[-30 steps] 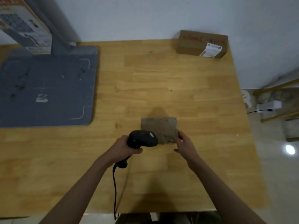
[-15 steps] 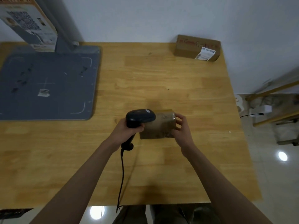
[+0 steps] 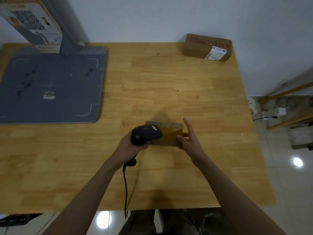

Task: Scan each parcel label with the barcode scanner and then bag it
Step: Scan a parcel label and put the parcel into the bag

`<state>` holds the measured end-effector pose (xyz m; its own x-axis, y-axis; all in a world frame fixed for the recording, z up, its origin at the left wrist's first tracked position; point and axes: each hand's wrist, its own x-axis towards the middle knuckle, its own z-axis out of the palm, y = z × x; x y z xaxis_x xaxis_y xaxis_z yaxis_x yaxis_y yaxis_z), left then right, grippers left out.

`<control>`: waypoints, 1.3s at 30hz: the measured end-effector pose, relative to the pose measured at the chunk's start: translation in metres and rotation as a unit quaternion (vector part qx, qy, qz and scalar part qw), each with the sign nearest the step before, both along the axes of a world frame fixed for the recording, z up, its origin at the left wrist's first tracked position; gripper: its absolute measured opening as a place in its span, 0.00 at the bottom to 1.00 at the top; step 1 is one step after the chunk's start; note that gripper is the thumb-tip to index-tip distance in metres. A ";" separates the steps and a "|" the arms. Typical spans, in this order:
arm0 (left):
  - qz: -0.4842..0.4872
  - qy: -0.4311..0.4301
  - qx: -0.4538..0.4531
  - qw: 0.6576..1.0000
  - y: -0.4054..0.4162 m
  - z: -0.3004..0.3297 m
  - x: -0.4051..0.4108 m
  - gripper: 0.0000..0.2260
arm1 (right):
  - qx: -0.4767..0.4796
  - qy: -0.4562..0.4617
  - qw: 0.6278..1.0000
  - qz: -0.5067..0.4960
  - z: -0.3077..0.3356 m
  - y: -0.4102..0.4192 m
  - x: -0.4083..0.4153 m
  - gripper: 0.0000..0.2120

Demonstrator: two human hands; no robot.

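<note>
A small brown parcel [image 3: 171,135] wrapped in glossy tape lies on the wooden table [image 3: 169,82], near the middle. My left hand [image 3: 127,147] grips the handle of a black barcode scanner [image 3: 145,134], whose head covers the parcel's left end. My right hand [image 3: 193,143] is at the parcel's right end, thumb and lower fingers touching it, index finger straight and lifted. No label shows on the parcel's visible faces. A second brown parcel [image 3: 207,47] with a white label sits at the table's far right corner.
A grey mat [image 3: 50,87] on a stand base fills the table's left side, with a printed carton [image 3: 30,22] behind it. The scanner's black cable [image 3: 125,184] hangs over the near table edge. Floor, wooden rails and a white adapter lie beyond the right edge.
The parcel was lifted and turned between scanner and right hand, and now lies low on the table again. My right hand's fingers have loosened from round its end and straightened.
</note>
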<state>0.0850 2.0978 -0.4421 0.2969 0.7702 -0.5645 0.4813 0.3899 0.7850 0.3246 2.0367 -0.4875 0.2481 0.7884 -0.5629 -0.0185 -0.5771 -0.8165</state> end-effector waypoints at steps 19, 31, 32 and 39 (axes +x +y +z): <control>-0.076 0.103 0.050 0.991 -0.024 -0.005 -0.021 0.20 | 0.068 -0.328 0.918 0.213 -0.013 -0.017 -0.020 0.42; -0.217 0.218 0.202 0.930 0.010 0.051 -0.016 0.11 | -0.015 -0.369 0.855 0.364 0.002 0.028 -0.007 0.56; -0.236 0.235 0.216 0.918 0.013 0.054 -0.016 0.14 | -0.012 -0.367 0.857 0.362 0.002 0.028 -0.007 0.56; -0.305 0.338 0.290 0.842 0.026 0.065 -0.015 0.18 | -0.010 -0.355 0.864 0.358 0.007 0.026 -0.007 0.55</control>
<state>0.0697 2.1234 -0.3774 0.4982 0.7954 -0.3452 0.8667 -0.4451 0.2254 0.3171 2.0629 -0.4807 -0.0111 0.8748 -0.4844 0.8496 -0.2472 -0.4658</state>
